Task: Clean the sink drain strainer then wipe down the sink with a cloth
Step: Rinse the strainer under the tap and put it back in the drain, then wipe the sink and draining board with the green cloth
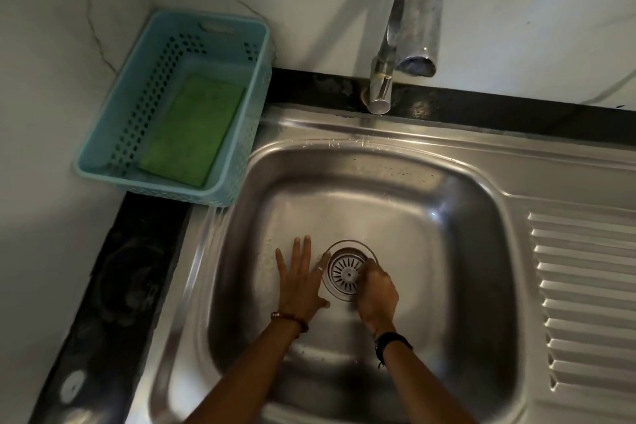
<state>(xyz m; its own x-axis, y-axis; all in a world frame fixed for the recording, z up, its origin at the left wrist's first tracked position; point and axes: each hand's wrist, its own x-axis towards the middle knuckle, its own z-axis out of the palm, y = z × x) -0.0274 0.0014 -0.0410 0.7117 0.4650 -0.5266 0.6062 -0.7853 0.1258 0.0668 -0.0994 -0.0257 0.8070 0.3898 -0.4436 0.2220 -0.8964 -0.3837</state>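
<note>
A round metal drain strainer (345, 271) with radial slots sits in the drain at the bottom of the stainless steel sink (430, 210). My left hand (300, 277) lies flat on the sink floor just left of the drain, fingers spread, one fingertip at the drain ring. My right hand (377, 293) is curled over the strainer's right edge, its fingertips pinching the rim. Whether the strainer is lifted off its seat I cannot tell. A green cloth or sponge pad (191, 129) lies inside the blue basket.
A blue perforated plastic basket (113, 148) stands on the counter at the sink's back left corner. A chrome tap (406, 27) arches over the back rim. A ribbed draining board (585, 303) fills the right side. Black stone counter (113, 303) borders the left.
</note>
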